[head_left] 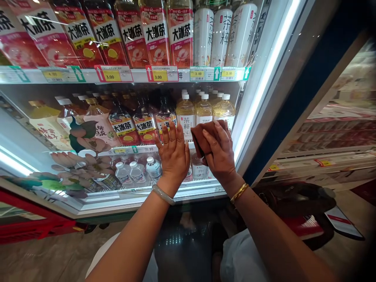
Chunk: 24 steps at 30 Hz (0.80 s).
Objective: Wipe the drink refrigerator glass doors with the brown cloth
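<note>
Against the glass door (164, 88) of a lit drinks fridge, my right hand (221, 152) presses a folded brown cloth (201, 137). The fingers lie over the cloth, and a gold bracelet is on that wrist. Just to the left, my left hand (174, 152) is raised with its fingers stretched out, palm toward the glass; a pale bangle sits on its wrist. Whether its palm touches the glass I cannot tell. Behind the hands, through the glass, stand clear tea bottles (185, 111) with white caps and dark iced tea bottles (143, 125).
Large tea bottles (152, 35) fill the shelf above, over a strip of price tags (158, 76). Small water bottles (137, 172) stand low down. A flower decal (85, 137) is on the glass at left. The dark blue door frame (293, 94) runs along the right, beside another shelf unit (337, 117).
</note>
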Tool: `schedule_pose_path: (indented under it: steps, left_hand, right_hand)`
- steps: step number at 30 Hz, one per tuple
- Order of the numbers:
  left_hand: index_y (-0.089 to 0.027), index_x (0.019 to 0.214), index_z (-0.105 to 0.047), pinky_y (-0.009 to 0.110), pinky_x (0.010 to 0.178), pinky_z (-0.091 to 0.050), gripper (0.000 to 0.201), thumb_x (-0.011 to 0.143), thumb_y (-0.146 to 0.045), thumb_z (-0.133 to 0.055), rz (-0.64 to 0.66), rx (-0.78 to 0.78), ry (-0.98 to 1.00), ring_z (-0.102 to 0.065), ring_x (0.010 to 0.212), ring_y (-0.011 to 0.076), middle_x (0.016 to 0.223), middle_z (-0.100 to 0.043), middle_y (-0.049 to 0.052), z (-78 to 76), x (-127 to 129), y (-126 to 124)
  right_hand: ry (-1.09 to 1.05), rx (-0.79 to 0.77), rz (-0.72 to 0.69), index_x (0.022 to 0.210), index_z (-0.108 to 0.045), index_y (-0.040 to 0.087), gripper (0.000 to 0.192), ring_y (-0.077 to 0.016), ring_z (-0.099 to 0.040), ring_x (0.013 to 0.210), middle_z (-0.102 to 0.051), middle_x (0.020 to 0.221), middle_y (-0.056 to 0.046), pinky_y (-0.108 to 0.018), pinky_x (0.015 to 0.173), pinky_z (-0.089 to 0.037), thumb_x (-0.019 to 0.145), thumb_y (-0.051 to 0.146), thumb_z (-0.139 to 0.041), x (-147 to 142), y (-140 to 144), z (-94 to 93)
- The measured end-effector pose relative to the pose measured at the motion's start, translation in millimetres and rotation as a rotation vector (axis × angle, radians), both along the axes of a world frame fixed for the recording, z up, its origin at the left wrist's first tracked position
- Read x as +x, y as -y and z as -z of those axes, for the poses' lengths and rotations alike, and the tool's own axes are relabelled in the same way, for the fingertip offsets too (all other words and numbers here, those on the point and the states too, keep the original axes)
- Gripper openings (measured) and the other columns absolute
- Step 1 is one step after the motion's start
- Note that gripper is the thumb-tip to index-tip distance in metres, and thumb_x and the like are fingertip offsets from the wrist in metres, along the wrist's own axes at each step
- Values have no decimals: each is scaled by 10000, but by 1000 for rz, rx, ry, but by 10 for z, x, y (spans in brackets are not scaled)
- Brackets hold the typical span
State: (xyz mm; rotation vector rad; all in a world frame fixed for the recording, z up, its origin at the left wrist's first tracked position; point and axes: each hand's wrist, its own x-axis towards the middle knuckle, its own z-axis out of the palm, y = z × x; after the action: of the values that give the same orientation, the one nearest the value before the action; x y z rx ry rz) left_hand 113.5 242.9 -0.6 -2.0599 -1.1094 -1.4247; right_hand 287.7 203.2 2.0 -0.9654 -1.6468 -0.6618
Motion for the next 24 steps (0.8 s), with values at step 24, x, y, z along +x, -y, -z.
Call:
schedule_pose_path:
  steps: [24]
  left_hand:
    - [-227,1682,-199,594,1286,183,694,1037,-230,-454,-4,-51,-18,72,1632,260,1748,-77,100,-18,-297,-4]
  right_hand:
    - [-16,-8,-48,1613,-361,349,668,-299,-118,1656,-286,1734,6,-601,1345,-263,995,165,-533,-632,-87,-46]
